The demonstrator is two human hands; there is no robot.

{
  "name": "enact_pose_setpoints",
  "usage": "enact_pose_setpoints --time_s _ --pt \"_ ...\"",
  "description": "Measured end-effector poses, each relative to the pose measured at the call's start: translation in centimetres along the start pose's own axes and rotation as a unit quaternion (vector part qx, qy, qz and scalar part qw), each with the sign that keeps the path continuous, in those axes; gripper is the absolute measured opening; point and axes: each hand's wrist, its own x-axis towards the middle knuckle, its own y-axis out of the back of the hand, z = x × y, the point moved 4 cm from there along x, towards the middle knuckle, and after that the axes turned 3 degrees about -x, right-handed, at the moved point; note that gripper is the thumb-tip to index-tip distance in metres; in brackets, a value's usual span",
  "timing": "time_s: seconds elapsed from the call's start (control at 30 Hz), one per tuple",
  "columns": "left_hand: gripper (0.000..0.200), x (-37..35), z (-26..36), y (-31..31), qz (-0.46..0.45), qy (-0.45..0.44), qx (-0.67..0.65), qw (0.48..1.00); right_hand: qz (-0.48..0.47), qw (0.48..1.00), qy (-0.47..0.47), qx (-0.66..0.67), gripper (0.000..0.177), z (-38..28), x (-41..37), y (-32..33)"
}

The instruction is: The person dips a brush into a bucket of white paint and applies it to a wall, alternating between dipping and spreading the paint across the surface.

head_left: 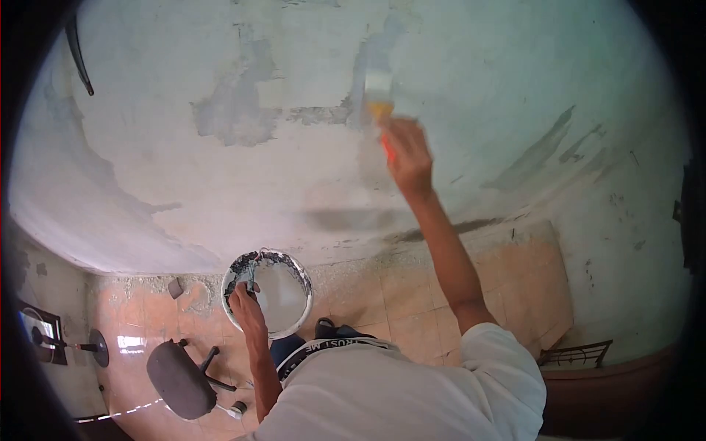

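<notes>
My right hand [409, 156] is raised against the wall [316, 169], its fingers wrapped around the red handle of a paintbrush [379, 94]. The brush has a yellow part above the grip and a wide pale head; motion blurs it. Its head is at the wall, over a darker grey vertical streak. Lower down, my left hand [248, 309] is closed over the near-left rim of a round bucket [307, 298], apparently on its handle [251, 283]. Pale, whitish material fills the bucket, and dark and white smears coat its inner wall.
Grey patches and peeling areas mark the wall. A dark office chair [180, 378] stands on the tiled floor [412, 316] at lower left, near a black fan [98, 348]. A brown piece of furniture [610, 393] with a metal rack [577, 355] is at lower right.
</notes>
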Motion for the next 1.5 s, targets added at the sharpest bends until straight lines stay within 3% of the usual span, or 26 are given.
enact_pose_setpoints --time_s 0.1,0.2,0.27,0.37,0.47,0.63,0.73,0.87,1.0,1.13,1.17,1.27,1.4,1.5 --pt "0.048 0.3 -0.6 0.0 0.012 0.014 -0.013 1.0 -0.11 0.99 -0.066 0.058 0.041 -1.0 -11.0 -4.6" --pt "0.049 0.5 -0.8 -0.3 0.04 -0.001 -0.015 0.999 -0.166 0.972 -0.118 0.115 0.04 -0.8 -12.5 -5.2" --pt "0.049 0.9 -0.9 -0.3 0.031 -0.003 0.001 1.0 -0.112 0.981 -0.113 0.112 0.04 1.2 -7.8 -3.9" --pt "0.051 0.9 -1.0 -1.1 0.029 -0.009 0.004 1.0 0.018 0.998 -0.002 0.065 0.038 1.5 1.7 -0.5" --pt "0.052 1.0 -0.8 -0.7 0.024 -0.024 0.013 0.999 0.092 0.995 0.005 0.037 0.033 0.6 4.7 0.3" --pt "0.051 1.5 -1.5 -0.8 0.017 -0.012 0.02 1.0 -0.078 0.993 -0.039 0.075 0.04 -1.7 -9.1 -7.3" --pt "0.05 1.6 -2.0 -0.6 0.027 -0.015 0.006 1.0 -0.117 0.98 -0.078 0.139 0.04 -3.1 -9.3 -7.4" --pt "0.049 1.5 -1.4 -0.5 0.02 -0.032 0.003 0.999 -0.013 0.996 -0.042 0.072 0.035 -0.8 0.5 -3.3" --pt "0.049 1.5 -0.8 0.1 0.023 -0.045 0.011 0.999 0.059 0.997 -0.019 0.054 0.033 -2.7 1.4 -2.8" --pt "0.049 1.9 -0.7 0.0 0.024 -0.034 0.009 0.999 -0.066 0.989 -0.079 0.109 0.036 -4.5 -8.8 -7.8" --pt "0.049 2.2 -0.9 -0.3 0.024 -0.036 0.009 0.999 -0.117 0.976 -0.105 0.148 0.036 -4.6 -9.6 -8.3" --pt "0.049 2.6 -1.1 0.1 0.032 -0.077 0.046 0.995 -0.134 0.964 -0.131 0.189 0.035 -2.5 -8.4 -7.1" --pt "0.048 2.6 -1.8 -0.7 0.014 -0.038 0.03 0.999 0.016 0.989 -0.099 0.109 0.038 0.8 -1.3 -2.1" --pt "0.047 2.4 -1.6 -0.5 0.017 -0.051 0.028 0.998 0.104 0.986 -0.11 0.072 0.04 -0.1 -2.4 0.1"
